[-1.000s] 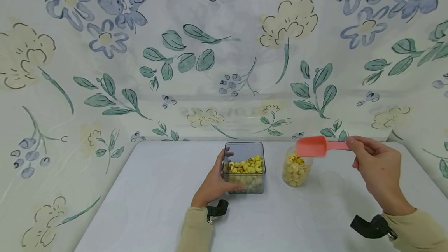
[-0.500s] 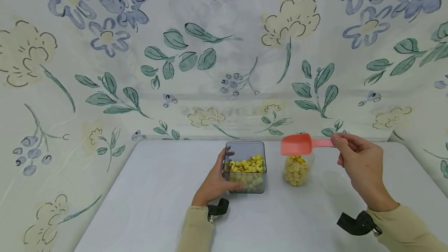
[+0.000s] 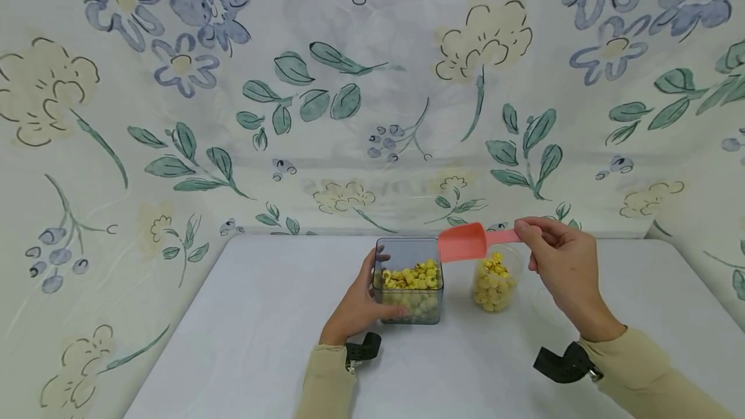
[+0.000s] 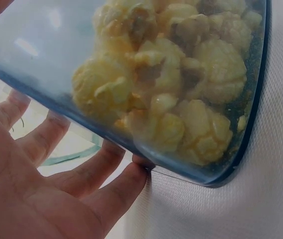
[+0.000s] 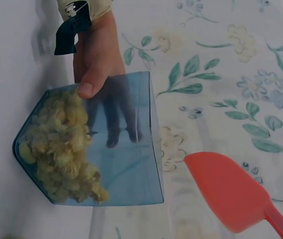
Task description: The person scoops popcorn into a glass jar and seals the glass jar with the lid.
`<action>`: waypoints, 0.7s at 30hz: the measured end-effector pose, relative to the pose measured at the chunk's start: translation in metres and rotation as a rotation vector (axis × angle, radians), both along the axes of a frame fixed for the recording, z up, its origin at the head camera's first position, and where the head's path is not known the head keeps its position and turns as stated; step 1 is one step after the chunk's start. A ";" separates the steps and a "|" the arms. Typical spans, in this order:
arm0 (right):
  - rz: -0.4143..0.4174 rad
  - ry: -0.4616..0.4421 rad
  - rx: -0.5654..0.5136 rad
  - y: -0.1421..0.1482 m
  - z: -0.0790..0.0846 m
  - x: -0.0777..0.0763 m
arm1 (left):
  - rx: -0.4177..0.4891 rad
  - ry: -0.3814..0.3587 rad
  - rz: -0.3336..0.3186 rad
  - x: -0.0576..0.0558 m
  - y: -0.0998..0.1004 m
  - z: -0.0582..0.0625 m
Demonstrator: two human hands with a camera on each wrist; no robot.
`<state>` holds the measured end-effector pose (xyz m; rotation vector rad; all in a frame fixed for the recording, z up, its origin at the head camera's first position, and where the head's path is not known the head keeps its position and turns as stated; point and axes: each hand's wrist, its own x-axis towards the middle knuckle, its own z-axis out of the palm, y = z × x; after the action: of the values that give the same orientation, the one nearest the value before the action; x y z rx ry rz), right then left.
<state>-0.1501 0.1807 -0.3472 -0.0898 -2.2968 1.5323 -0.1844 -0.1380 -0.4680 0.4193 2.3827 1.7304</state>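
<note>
A clear bluish-grey square box [image 3: 409, 248] stands on the table, partly filled with yellow popcorn [image 3: 410, 275]. My left hand [image 3: 354, 306] grips it from the left, thumb across the front and fingertips [image 4: 109, 154] against another side. My right hand [image 3: 564, 270] pinches the handle of a red scoop [image 3: 462, 242] between thumb and fingers. The scoop's head is level at the box's right rim in the head view; in the right wrist view the scoop [image 5: 231, 191] stands apart from the box's open end. No popcorn shows in the scoop.
A clear round jar [image 3: 493, 284] of popcorn stands right of the box, below the scoop's handle. The white table [image 3: 262, 315] ends at the back against a hanging flowered cloth [image 3: 326, 147], which also borders the left side.
My right hand has carried the red scoop leftward, from above the jar to the box's right rim. My left hand and the box have stayed in place.
</note>
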 end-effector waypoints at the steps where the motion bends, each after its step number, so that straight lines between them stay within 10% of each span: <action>1: 0.012 0.006 0.000 -0.002 0.000 -0.001 | 0.001 0.001 0.000 0.000 0.000 0.000; 21: 0.145 0.041 0.089 -0.033 -0.008 -0.019 | 0.015 0.011 -0.001 0.000 0.000 -0.001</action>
<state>-0.1692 0.1477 -0.3549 0.1339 -2.3802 1.4827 -0.1842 -0.1379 -0.4694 0.4331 2.3787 1.7511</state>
